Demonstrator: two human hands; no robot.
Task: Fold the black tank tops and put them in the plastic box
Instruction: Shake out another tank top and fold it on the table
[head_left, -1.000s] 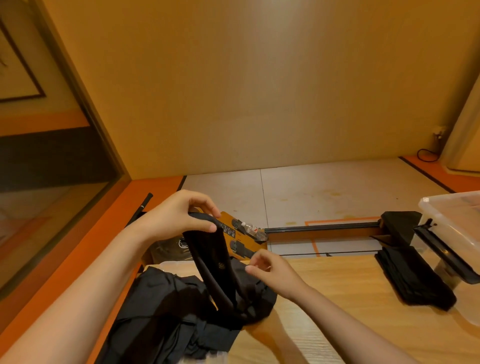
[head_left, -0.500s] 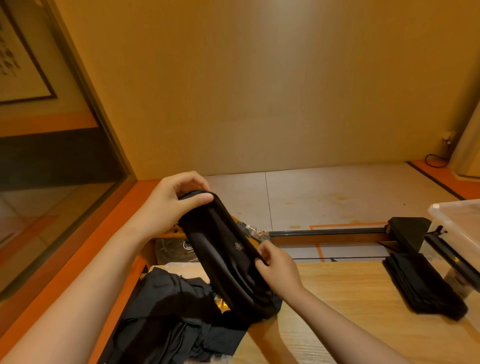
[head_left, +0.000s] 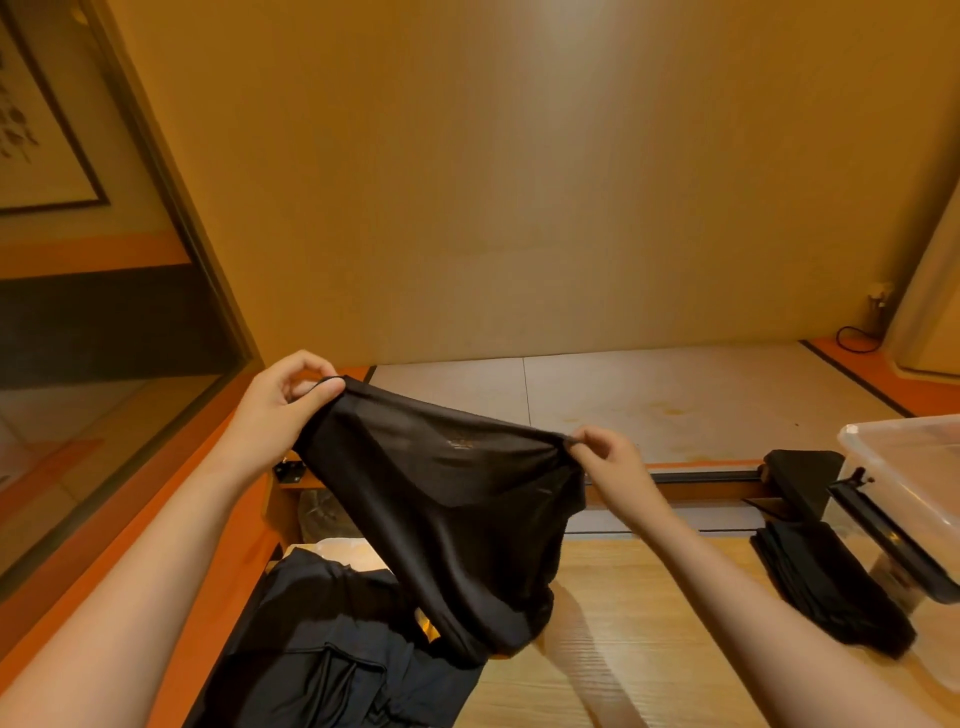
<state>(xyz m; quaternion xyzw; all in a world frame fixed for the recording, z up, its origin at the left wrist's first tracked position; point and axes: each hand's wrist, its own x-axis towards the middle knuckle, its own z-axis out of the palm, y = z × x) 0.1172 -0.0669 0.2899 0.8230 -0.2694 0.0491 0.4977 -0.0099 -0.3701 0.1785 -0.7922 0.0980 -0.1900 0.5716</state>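
Observation:
A black tank top (head_left: 457, 514) hangs stretched between both hands above the wooden table (head_left: 623, 649). My left hand (head_left: 280, 410) pinches its upper left edge. My right hand (head_left: 608, 457) pinches the upper right edge. The cloth's lower end touches the table. A heap of unfolded black tops (head_left: 332, 649) lies at the table's left end. A folded black top (head_left: 831, 587) lies at the right, beside the clear plastic box (head_left: 904, 467).
A black clip or handle (head_left: 893, 535) sits on the box's near rim. Beyond the table, a dark rail with a black block (head_left: 800, 478) runs across the floor. A glass partition stands at the left, and a cable lies at the far right wall.
Both hands have moved apart and up, spreading the bunched tank top into a wide sheet. The view has tilted up slightly.

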